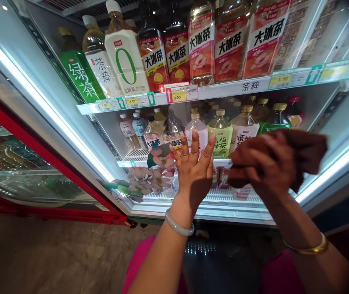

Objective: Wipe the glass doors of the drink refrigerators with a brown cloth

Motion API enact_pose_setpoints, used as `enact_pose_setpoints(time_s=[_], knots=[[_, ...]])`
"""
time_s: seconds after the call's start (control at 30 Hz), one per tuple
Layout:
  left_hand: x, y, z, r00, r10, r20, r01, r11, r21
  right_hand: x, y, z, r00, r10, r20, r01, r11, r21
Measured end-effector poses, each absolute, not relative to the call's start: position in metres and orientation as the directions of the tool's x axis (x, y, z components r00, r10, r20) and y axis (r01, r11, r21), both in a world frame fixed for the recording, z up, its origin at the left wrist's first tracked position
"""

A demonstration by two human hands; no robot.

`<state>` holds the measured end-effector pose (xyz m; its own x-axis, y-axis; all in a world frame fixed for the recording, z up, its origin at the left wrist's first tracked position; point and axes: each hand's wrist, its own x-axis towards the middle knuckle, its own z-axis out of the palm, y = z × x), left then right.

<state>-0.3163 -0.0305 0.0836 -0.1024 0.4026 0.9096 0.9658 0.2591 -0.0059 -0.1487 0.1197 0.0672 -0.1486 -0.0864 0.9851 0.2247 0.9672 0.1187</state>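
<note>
My left hand [194, 167], with a pale bangle at its wrist, is raised with fingers spread in front of the cooler's lower bottles. It holds nothing; its fingertips seem to rest on the glass door, though contact is hard to confirm. To its right, my right hand [272, 163] grips a crumpled brown cloth [309, 153], both blurred by motion. Behind the glass, a green-labelled bottle [220, 134] and a pink-labelled bottle [196, 124] stand between the hands. Flower decals [153, 177] show on the glass left of my left hand.
An upper shelf edge [223, 87] with price tags carries several large tea bottles [202, 45]. At left, a red door frame [48, 159] borders another cooler. Brown floor [54, 253] lies below, and a bright light strip [54, 110] runs along the cooler's left side.
</note>
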Motion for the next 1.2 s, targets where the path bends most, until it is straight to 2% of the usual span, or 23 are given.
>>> enact_pose_setpoints(time_s=[0.1,0.17,0.2,0.37,0.43,0.53,0.63,0.7,0.9,1.0,1.07,1.13,1.2], knots=[[-0.314,-0.028,0.083,-0.103,0.394,0.913,0.965,0.262,-0.005,-0.145,0.120,0.086,0.094,0.069,0.993,0.313,0.945,-0.096],[-0.313,-0.027,0.083,-0.096,0.377,0.921,0.966,0.259,-0.006,-0.157,0.107,0.092,0.130,0.150,0.980,0.306,0.934,-0.184],[-0.313,-0.027,0.084,-0.095,0.371,0.924,0.966,0.257,-0.004,-0.166,0.098,0.091,0.097,0.151,0.984,0.300,0.938,-0.174],[-0.319,-0.032,0.086,-0.094,0.408,0.908,0.972,0.237,-0.006,-0.181,0.087,0.070,-0.246,-0.057,0.968,0.200,0.974,0.108],[-0.323,-0.034,0.086,-0.073,0.396,0.915,0.970,0.241,-0.027,-0.167,0.103,0.068,-0.275,-0.100,0.956,0.172,0.973,0.151],[-0.327,-0.035,0.087,-0.040,0.364,0.931,0.968,0.244,-0.053,-0.147,0.125,0.080,-0.118,-0.083,0.990,0.280,0.953,0.113],[-0.329,-0.035,0.086,-0.036,0.359,0.933,0.967,0.248,-0.058,-0.155,0.117,0.094,0.080,0.059,0.995,0.293,0.953,-0.080],[-0.329,-0.036,0.086,-0.036,0.370,0.928,0.965,0.253,-0.064,-0.174,0.096,0.094,0.064,0.119,0.991,0.276,0.952,-0.132],[-0.340,-0.046,0.086,-0.030,0.417,0.909,0.974,0.216,-0.067,-0.193,0.073,0.060,-0.346,-0.031,0.938,0.264,0.956,0.128],[-0.345,-0.050,0.086,-0.040,0.380,0.924,0.971,0.234,-0.054,-0.172,0.100,0.063,-0.325,-0.088,0.942,0.304,0.933,0.192],[-0.346,-0.051,0.087,-0.055,0.365,0.929,0.968,0.248,-0.040,-0.168,0.111,0.075,-0.170,-0.070,0.983,0.344,0.931,0.126],[-0.345,-0.051,0.087,-0.065,0.377,0.924,0.966,0.257,-0.037,-0.176,0.104,0.086,-0.028,0.032,0.999,0.338,0.941,-0.020],[-0.345,-0.053,0.088,-0.068,0.396,0.916,0.963,0.265,-0.043,-0.194,0.084,0.088,-0.012,0.133,0.991,0.319,0.940,-0.122]])
